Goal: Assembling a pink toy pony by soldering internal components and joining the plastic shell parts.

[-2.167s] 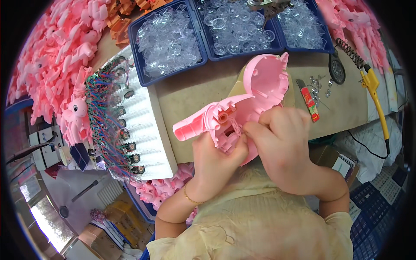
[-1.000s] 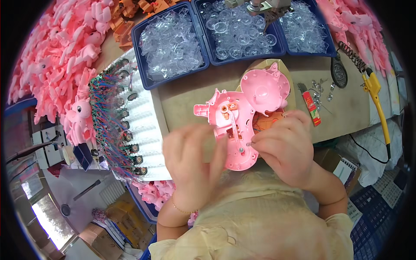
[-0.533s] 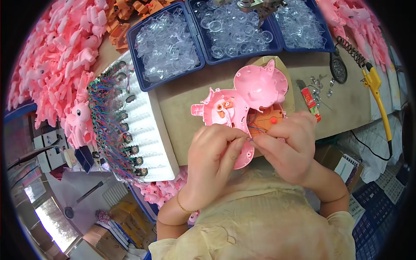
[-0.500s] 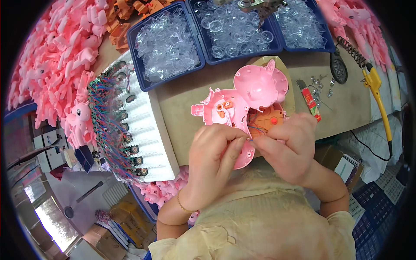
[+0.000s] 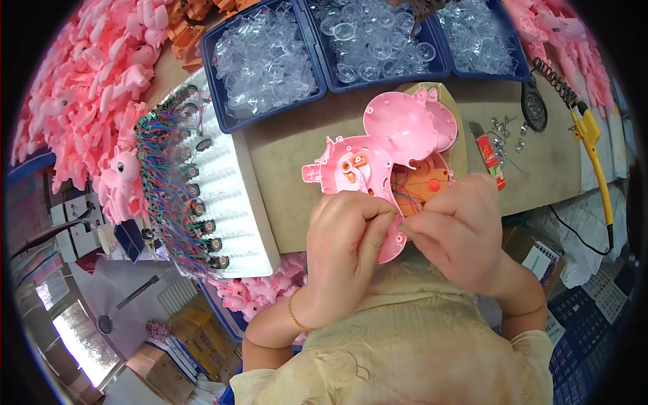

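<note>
An opened pink plastic toy shell point(image 5: 399, 127) lies in front of me, its hollow inner sides facing up. An orange plastic housing point(image 5: 423, 183) with a red round part sits in its right portion. Thin red and blue wires point(image 5: 405, 197) run from the housing toward my fingertips. My left hand point(image 5: 347, 253) is closed in a pinch at the shell's near edge, apparently on these wires. Close beside it, my right hand point(image 5: 462, 233) pinches at the same spot; the wire ends are hidden by the fingers. Small orange parts point(image 5: 354, 167) sit inside the left shell portion.
Blue bins point(image 5: 322, 81) of clear plastic pieces line the far side. A white foam tray point(image 5: 246, 223) holds wired round components at left, beside a heap of pink toy parts point(image 5: 88, 101). At right lie a red-green packet point(image 5: 491, 162), metal bits and a yellow-handled tool point(image 5: 588, 135).
The view has shifted slightly. The shell's upper part has tilted, showing a second rounded pink piece at its right. Both hands keep their pinch close together.
</note>
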Tool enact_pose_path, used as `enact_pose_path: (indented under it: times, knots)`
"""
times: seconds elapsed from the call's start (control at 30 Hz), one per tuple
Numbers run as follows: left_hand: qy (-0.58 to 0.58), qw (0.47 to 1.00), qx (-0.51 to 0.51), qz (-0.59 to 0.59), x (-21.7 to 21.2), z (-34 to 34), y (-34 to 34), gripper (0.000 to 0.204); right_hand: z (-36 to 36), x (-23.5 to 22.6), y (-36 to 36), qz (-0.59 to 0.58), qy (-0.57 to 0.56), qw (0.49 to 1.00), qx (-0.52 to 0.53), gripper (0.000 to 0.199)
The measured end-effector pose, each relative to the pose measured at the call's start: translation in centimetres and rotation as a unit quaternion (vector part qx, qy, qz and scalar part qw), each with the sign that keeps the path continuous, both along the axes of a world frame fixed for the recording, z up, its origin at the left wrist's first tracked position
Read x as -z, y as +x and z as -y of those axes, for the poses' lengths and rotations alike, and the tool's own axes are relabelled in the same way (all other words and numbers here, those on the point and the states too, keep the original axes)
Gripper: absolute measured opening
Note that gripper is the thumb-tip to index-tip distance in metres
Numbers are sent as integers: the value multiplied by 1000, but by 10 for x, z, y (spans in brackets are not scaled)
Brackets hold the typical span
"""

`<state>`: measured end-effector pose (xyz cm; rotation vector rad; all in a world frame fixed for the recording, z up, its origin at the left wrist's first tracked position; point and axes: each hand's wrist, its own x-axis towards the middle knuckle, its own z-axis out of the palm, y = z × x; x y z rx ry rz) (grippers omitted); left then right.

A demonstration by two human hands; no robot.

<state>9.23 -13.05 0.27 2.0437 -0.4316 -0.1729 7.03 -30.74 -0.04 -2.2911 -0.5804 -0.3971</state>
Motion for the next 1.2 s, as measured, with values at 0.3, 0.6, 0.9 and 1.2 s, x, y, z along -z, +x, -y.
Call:
enact_pose_path:
  times: [0.3,0.6,0.9,1.2]
  knots:
    - [-46,995,-37,-82,-1,2,-3,5,1,-3,2,-20,10,1000,1,27]
    - [-93,987,-63,-118,-1,3,-5,7,4,-18,7,-74,-27,997,-10,25]
    - [-69,991,-87,-71,0,3,-7,7,-6,-10,10,-278,216,936,25,14]
    - [71,977,-137,146,9,-38,-3,17,-7,-4,11,-246,137,959,-16,9]
